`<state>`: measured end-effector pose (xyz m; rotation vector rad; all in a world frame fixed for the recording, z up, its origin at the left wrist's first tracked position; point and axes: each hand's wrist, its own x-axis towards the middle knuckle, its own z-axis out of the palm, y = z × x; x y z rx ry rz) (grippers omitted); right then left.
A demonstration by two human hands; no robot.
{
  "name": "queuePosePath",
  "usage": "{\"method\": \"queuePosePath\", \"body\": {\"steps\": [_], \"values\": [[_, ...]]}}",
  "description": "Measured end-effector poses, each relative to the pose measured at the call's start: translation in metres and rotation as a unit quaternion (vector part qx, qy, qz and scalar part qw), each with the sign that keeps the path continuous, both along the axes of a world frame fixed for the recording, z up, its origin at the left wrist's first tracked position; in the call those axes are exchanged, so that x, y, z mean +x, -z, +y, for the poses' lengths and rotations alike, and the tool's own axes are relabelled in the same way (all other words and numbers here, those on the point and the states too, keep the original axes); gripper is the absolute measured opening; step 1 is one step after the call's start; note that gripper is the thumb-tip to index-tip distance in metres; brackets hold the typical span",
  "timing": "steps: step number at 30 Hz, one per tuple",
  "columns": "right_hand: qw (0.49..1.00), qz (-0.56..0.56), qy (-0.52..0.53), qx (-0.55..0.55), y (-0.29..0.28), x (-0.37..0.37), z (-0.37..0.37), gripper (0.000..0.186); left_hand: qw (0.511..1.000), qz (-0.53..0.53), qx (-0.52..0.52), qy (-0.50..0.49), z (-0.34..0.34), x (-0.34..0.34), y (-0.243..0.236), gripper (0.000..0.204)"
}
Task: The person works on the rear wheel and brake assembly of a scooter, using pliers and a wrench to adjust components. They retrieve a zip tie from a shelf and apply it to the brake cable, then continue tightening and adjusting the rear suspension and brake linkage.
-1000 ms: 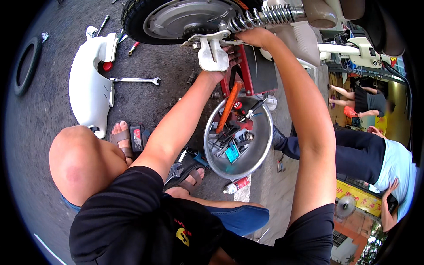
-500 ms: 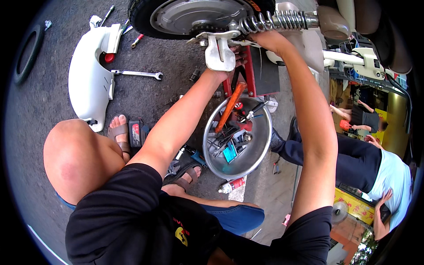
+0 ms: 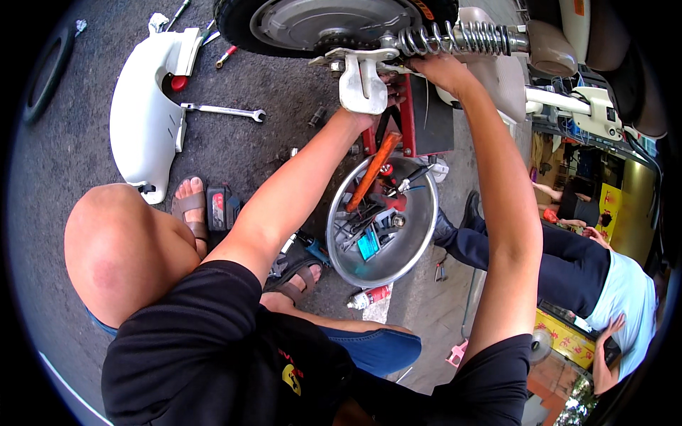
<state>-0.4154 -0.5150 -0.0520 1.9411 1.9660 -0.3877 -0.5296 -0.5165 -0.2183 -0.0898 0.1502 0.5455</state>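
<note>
A two-wheeler's rear wheel with a black tyre is at the top, beside a coil spring shock absorber. My left hand reaches up behind a white metal bracket under the wheel hub. The bracket covers most of that hand; some darkened fingers show at its right edge. Just below the spring, my right hand is at the parts near the axle, its fingertips hidden behind them. What either hand grips cannot be made out. A red metal stand is under the frame, close to both hands.
Below my hands, a metal bowl holds several tools and an orange-handled tool. A white body panel and an open-end wrench lie left. A spray can lies near my foot. A person in light blue stands right.
The wheel and bracket appear slightly farther right as the view shifts. Both my hands stay at the same parts. In the background, a person in black has bent lower.
</note>
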Motion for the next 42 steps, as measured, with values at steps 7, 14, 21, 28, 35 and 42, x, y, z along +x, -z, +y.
{"method": "queuePosePath", "body": {"steps": [7, 14, 21, 28, 35, 42], "values": [[0.999, 0.034, 0.024, 0.013, 0.005, 0.003, 0.0, 0.034, 0.998, -0.063, -0.026, 0.005, 0.0, 0.007, 0.012, 0.052], [0.974, -0.175, -0.133, -0.056, -0.004, -0.003, 0.003, 0.031, 0.996, -0.089, -0.015, 0.0, -0.001, 0.007, 0.018, 0.037], [0.986, -0.13, -0.092, -0.052, -0.009, -0.01, 0.005, 0.028, 0.996, -0.094, -0.006, -0.005, -0.002, 0.008, 0.018, 0.037], [0.985, -0.145, -0.081, -0.046, -0.004, -0.011, 0.004, 0.027, 0.992, -0.124, -0.024, 0.002, -0.002, 0.007, 0.016, 0.033], [0.996, -0.081, -0.013, -0.021, 0.006, 0.002, -0.002, 0.025, 0.999, -0.05, -0.007, -0.02, -0.003, 0.003, 0.003, 0.045], [0.994, -0.078, -0.058, -0.042, 0.005, 0.008, 0.004, 0.029, 0.999, -0.001, 0.029, -0.029, 0.0, 0.0, -0.005, 0.081]]}}
